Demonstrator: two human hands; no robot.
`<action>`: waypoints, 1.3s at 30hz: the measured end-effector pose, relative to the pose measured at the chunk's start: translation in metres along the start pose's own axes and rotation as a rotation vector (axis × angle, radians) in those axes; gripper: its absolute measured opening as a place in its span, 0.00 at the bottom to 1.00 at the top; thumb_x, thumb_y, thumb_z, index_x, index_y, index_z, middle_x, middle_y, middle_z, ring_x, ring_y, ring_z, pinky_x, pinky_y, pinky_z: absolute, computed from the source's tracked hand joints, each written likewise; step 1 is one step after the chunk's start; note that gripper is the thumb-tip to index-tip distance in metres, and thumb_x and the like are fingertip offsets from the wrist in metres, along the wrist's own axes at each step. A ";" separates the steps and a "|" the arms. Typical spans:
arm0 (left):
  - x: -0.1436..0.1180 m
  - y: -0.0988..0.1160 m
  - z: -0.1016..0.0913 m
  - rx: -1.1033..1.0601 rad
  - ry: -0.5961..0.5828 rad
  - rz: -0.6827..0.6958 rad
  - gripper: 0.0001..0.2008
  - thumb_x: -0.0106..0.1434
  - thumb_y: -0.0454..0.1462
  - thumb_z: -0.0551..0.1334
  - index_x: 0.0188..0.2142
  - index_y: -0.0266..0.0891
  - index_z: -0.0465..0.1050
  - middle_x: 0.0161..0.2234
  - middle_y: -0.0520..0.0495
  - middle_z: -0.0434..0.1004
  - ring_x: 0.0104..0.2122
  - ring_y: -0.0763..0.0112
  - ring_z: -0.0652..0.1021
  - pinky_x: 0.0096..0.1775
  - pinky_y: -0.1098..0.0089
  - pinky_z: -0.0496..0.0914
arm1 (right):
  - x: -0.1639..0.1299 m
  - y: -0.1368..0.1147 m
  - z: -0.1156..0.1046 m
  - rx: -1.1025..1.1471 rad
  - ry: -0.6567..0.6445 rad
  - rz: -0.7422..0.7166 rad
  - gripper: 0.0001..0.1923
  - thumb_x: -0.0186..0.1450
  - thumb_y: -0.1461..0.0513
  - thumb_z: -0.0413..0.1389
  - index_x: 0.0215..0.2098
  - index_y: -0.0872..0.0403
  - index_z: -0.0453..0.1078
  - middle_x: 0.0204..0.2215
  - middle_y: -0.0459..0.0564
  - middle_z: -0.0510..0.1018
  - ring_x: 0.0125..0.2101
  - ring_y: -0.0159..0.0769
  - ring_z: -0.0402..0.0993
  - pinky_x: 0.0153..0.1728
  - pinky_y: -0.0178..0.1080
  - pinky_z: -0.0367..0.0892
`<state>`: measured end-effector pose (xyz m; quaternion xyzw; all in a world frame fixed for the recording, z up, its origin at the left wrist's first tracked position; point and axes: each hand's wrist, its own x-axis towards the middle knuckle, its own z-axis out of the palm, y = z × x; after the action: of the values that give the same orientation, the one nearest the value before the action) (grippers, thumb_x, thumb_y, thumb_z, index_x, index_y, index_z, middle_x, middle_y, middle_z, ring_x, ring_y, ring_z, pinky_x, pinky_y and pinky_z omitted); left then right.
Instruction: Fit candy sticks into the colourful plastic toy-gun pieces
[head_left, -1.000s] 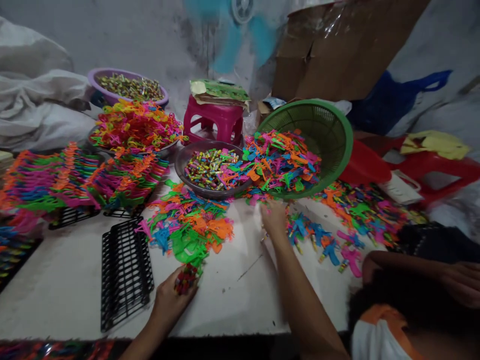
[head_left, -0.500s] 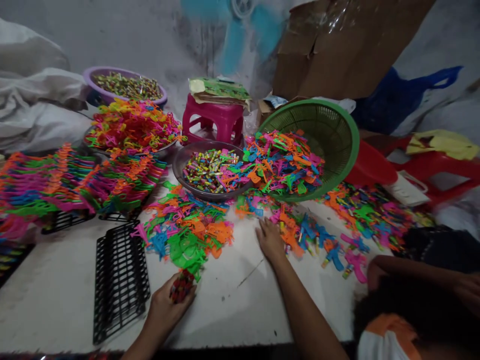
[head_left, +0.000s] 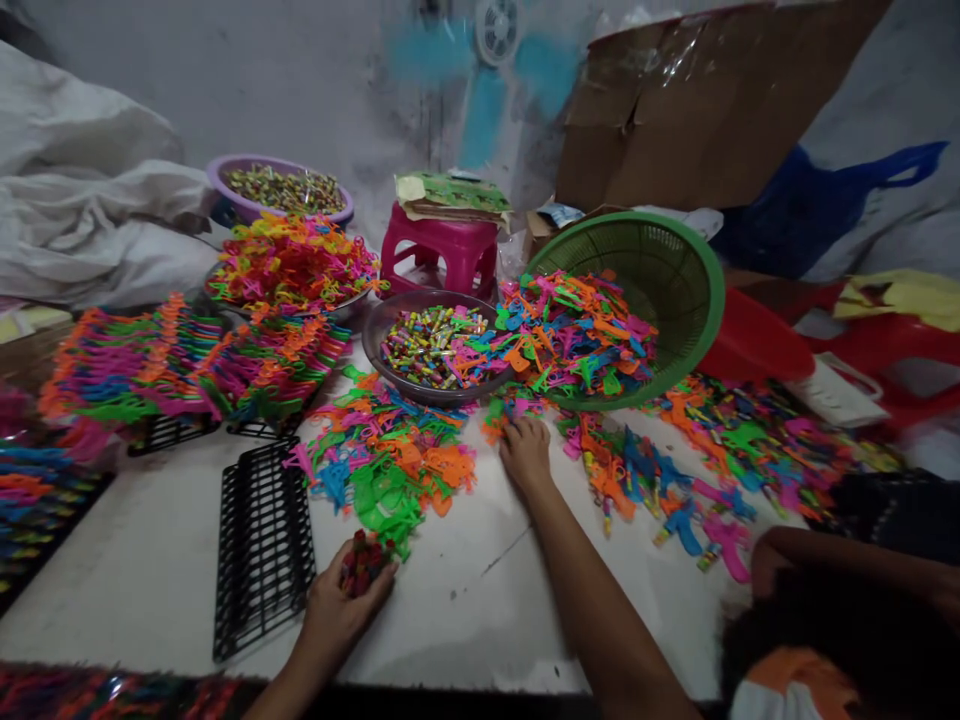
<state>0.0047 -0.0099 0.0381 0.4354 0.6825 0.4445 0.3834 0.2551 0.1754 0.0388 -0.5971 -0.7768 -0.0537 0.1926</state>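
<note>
My left hand (head_left: 341,605) is closed around a bunch of small tubes (head_left: 366,562) with dark red ends. It rests low on the white table, just below a heap of green, orange and blue plastic pieces (head_left: 390,490). My right hand (head_left: 527,455) reaches forward with its fingers apart, fingertips at a few orange and blue pieces (head_left: 495,420) near the bowl. Whether those fingertips press on a piece is hidden. Right of this hand lie gun-shaped plastic toys (head_left: 679,525), some with patterned tubes in them.
A dark bowl of small tubes (head_left: 424,345) and a tilted green basket (head_left: 709,330) with plastic pieces stand behind. Black racks (head_left: 262,550) lie at left, some filled with toys (head_left: 142,370). Another person's arm (head_left: 847,560) is at the right edge. A blue fan (head_left: 484,110) is behind.
My right hand has moved forward and left to the pieces below the bowl. My left hand keeps its bunch of tubes. The view has shifted slightly left.
</note>
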 end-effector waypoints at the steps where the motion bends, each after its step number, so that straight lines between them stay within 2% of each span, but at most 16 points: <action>1: 0.000 -0.002 -0.001 -0.050 0.009 -0.043 0.19 0.44 0.46 0.65 0.34 0.37 0.68 0.28 0.47 0.77 0.28 0.66 0.77 0.32 0.70 0.71 | -0.005 -0.002 -0.002 0.027 -0.010 -0.009 0.12 0.58 0.63 0.50 0.38 0.56 0.70 0.40 0.55 0.73 0.44 0.43 0.61 0.49 0.46 0.51; 4: -0.002 -0.007 -0.002 -0.197 -0.028 -0.198 0.23 0.42 0.47 0.66 0.33 0.35 0.67 0.28 0.45 0.77 0.28 0.65 0.77 0.29 0.70 0.72 | -0.033 -0.008 -0.015 0.203 0.005 0.033 0.11 0.58 0.62 0.49 0.35 0.57 0.70 0.34 0.54 0.75 0.37 0.40 0.66 0.42 0.41 0.59; 6: -0.002 -0.005 -0.002 -0.280 -0.093 -0.276 0.23 0.42 0.48 0.66 0.34 0.34 0.66 0.26 0.46 0.76 0.26 0.65 0.77 0.26 0.71 0.71 | -0.055 -0.017 -0.030 0.423 0.037 0.144 0.11 0.57 0.61 0.49 0.34 0.58 0.69 0.31 0.53 0.75 0.33 0.38 0.67 0.37 0.39 0.61; 8: -0.002 0.004 0.001 -0.348 -0.170 -0.284 0.23 0.45 0.47 0.65 0.36 0.34 0.65 0.24 0.48 0.75 0.24 0.66 0.76 0.22 0.72 0.69 | -0.072 -0.031 -0.047 0.677 0.005 0.268 0.12 0.58 0.59 0.48 0.35 0.57 0.69 0.28 0.51 0.74 0.29 0.35 0.68 0.32 0.37 0.63; 10: -0.001 0.020 0.006 -0.397 -0.259 -0.245 0.24 0.47 0.45 0.65 0.40 0.33 0.64 0.22 0.48 0.74 0.23 0.68 0.75 0.20 0.74 0.66 | -0.081 -0.047 -0.062 0.909 -0.123 0.339 0.13 0.58 0.57 0.49 0.36 0.57 0.69 0.25 0.48 0.73 0.24 0.32 0.67 0.27 0.34 0.62; 12: 0.001 0.037 0.012 -0.434 -0.364 -0.226 0.25 0.48 0.43 0.65 0.42 0.32 0.64 0.23 0.48 0.74 0.24 0.68 0.75 0.20 0.74 0.66 | -0.083 -0.062 -0.074 1.068 -0.277 0.348 0.12 0.57 0.57 0.51 0.33 0.56 0.71 0.22 0.45 0.72 0.21 0.29 0.64 0.23 0.32 0.60; 14: 0.001 0.052 0.017 -0.479 -0.420 -0.243 0.21 0.46 0.42 0.66 0.38 0.32 0.66 0.22 0.49 0.73 0.23 0.68 0.75 0.19 0.75 0.64 | -0.082 -0.078 -0.079 1.184 -0.383 0.351 0.09 0.55 0.58 0.54 0.29 0.56 0.71 0.19 0.44 0.70 0.19 0.28 0.62 0.22 0.31 0.59; 16: 0.000 0.060 0.020 -0.536 -0.398 -0.260 0.18 0.45 0.41 0.66 0.33 0.33 0.66 0.21 0.50 0.71 0.22 0.70 0.74 0.19 0.75 0.63 | -0.082 -0.094 -0.079 1.323 -0.385 0.409 0.08 0.54 0.58 0.55 0.29 0.55 0.71 0.20 0.43 0.70 0.20 0.28 0.63 0.22 0.31 0.60; 18: -0.001 0.063 0.021 -0.592 -0.328 -0.272 0.17 0.46 0.40 0.66 0.32 0.34 0.66 0.21 0.52 0.71 0.21 0.72 0.73 0.19 0.76 0.63 | -0.087 -0.112 -0.074 1.481 -0.321 0.501 0.11 0.53 0.57 0.57 0.32 0.54 0.70 0.24 0.44 0.72 0.23 0.29 0.66 0.26 0.33 0.63; 20: -0.003 0.062 0.019 -0.622 -0.258 -0.273 0.15 0.46 0.41 0.66 0.31 0.34 0.67 0.21 0.53 0.70 0.21 0.73 0.72 0.19 0.76 0.63 | -0.094 -0.129 -0.067 1.583 -0.313 0.551 0.13 0.53 0.56 0.58 0.33 0.54 0.69 0.26 0.46 0.73 0.28 0.32 0.69 0.30 0.35 0.65; 22: -0.004 0.060 0.016 -0.618 -0.214 -0.261 0.14 0.46 0.41 0.65 0.29 0.34 0.67 0.19 0.53 0.70 0.20 0.73 0.72 0.19 0.76 0.63 | -0.101 -0.140 -0.062 1.615 -0.363 0.551 0.13 0.54 0.55 0.57 0.31 0.55 0.69 0.25 0.47 0.73 0.30 0.35 0.69 0.32 0.37 0.66; 24: -0.004 0.058 0.014 -0.607 -0.194 -0.254 0.15 0.46 0.41 0.66 0.29 0.34 0.67 0.21 0.52 0.71 0.21 0.72 0.73 0.19 0.75 0.64 | -0.104 -0.145 -0.060 1.608 -0.372 0.564 0.13 0.55 0.54 0.55 0.30 0.56 0.68 0.22 0.46 0.72 0.28 0.35 0.69 0.29 0.36 0.66; 28: -0.006 0.055 0.011 -0.549 -0.220 -0.260 0.18 0.45 0.41 0.66 0.33 0.34 0.65 0.27 0.48 0.74 0.22 0.71 0.75 0.17 0.76 0.64 | -0.098 -0.138 -0.064 1.536 -0.249 0.630 0.13 0.55 0.53 0.55 0.29 0.56 0.67 0.19 0.44 0.68 0.21 0.30 0.64 0.22 0.32 0.62; 31: -0.008 0.052 0.014 -0.443 -0.264 -0.227 0.18 0.45 0.41 0.66 0.33 0.34 0.64 0.25 0.49 0.74 0.20 0.71 0.75 0.15 0.77 0.63 | -0.094 -0.134 -0.068 1.483 -0.182 0.623 0.13 0.56 0.53 0.55 0.26 0.56 0.65 0.19 0.42 0.66 0.19 0.27 0.60 0.20 0.30 0.59; 35: -0.010 0.046 0.018 -0.375 -0.242 -0.186 0.19 0.46 0.41 0.65 0.36 0.35 0.65 0.26 0.48 0.75 0.21 0.70 0.75 0.16 0.76 0.65 | -0.096 -0.138 -0.068 1.422 -0.176 0.566 0.13 0.57 0.53 0.54 0.27 0.56 0.65 0.21 0.44 0.68 0.23 0.29 0.62 0.25 0.32 0.62; 39: -0.009 0.043 0.015 -0.312 -0.230 -0.109 0.16 0.47 0.39 0.65 0.36 0.35 0.68 0.28 0.48 0.76 0.27 0.70 0.76 0.25 0.75 0.70 | -0.100 -0.141 -0.064 1.386 -0.170 0.525 0.14 0.58 0.53 0.53 0.30 0.56 0.66 0.23 0.45 0.69 0.25 0.30 0.64 0.29 0.34 0.63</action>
<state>0.0327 -0.0047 0.0748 0.3812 0.5795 0.4709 0.5451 0.1572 0.0252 0.0823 -0.5069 -0.4768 0.5424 0.4706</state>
